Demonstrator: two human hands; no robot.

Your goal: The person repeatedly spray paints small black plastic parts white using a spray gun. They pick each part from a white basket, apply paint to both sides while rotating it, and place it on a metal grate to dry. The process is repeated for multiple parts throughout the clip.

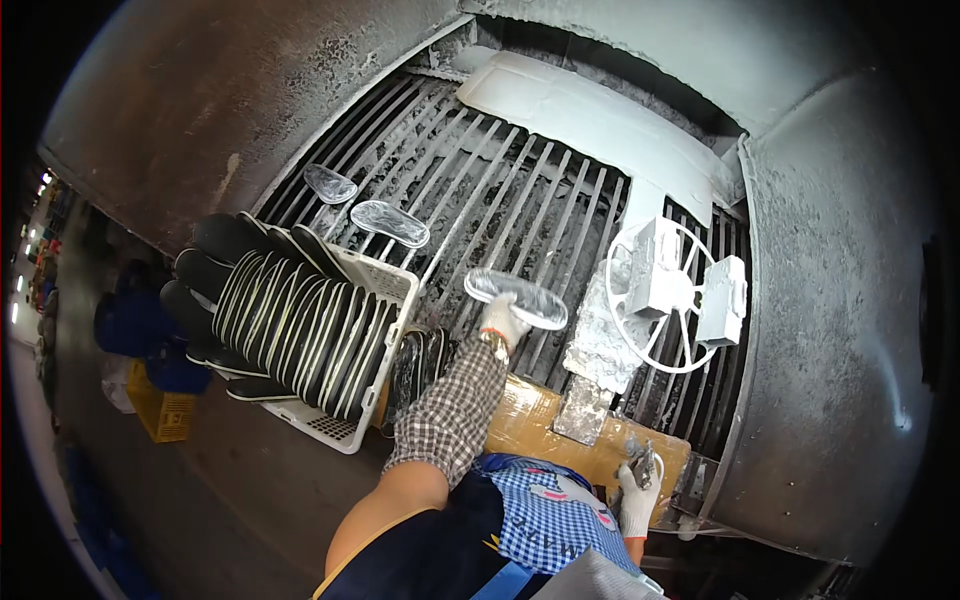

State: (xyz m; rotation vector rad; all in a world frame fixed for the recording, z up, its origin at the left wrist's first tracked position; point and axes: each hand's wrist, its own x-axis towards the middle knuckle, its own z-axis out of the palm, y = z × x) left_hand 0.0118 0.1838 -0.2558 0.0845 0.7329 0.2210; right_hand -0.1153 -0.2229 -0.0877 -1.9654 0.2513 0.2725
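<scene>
My left hand [507, 318], in a white knit glove under a checked sleeve, grips the near edge of a shoe sole [520, 297] with a shiny, clear-film look. It holds the sole above the metal grate [480, 215]; the fingers are partly hidden under it. At the lower right, my gloved right hand [638, 495] is closed around a small metal spray gun [645, 460], close to the brown cardboard [530, 410] along the front edge. Two similar shiny soles, one [390, 223] nearer and another [330, 185] farther left, lie on the grate.
Left of my arm, a white plastic crate [375, 270] holds several dark soles [300, 320] with pale edges. A white-coated spoked wheel [680, 290] with box-like blocks stands on the right. Metal walls [830, 300] enclose the grate. A yellow crate [165, 405] sits on the floor.
</scene>
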